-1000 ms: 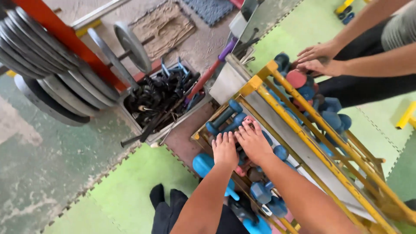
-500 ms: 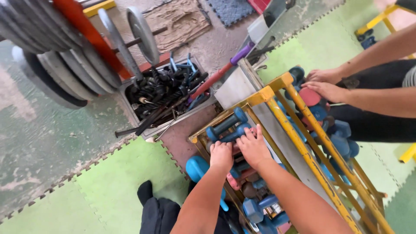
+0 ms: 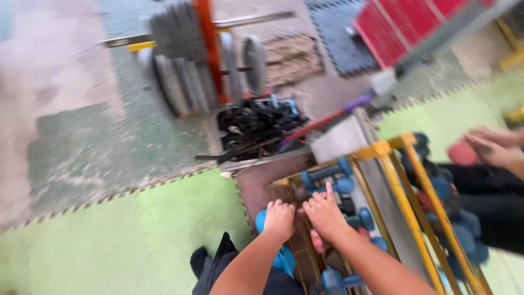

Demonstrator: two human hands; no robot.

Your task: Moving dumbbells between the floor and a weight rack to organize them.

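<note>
My left hand (image 3: 279,218) has its fingers curled at the near corner of a yellow metal rack (image 3: 390,180). A blue dumbbell (image 3: 285,260) lies just under its wrist, and blur hides what the fingers hold. My right hand (image 3: 325,214) lies palm down beside it on the rack's lower shelf, index finger stretched toward a blue dumbbell (image 3: 327,176). A pink dumbbell (image 3: 318,241) shows under that hand. More blue dumbbells (image 3: 361,219) lie along the shelf.
Another person's hands (image 3: 499,147) at the right hold a red dumbbell (image 3: 463,153) over the rack. A crate of black gear (image 3: 256,125) and a stand of grey weight plates (image 3: 185,71) are behind. Green foam mats (image 3: 120,240) cover the floor.
The view has swung left and blurred. My two hands stay together at the rack's near corner. The other person's hands have moved further right.
</note>
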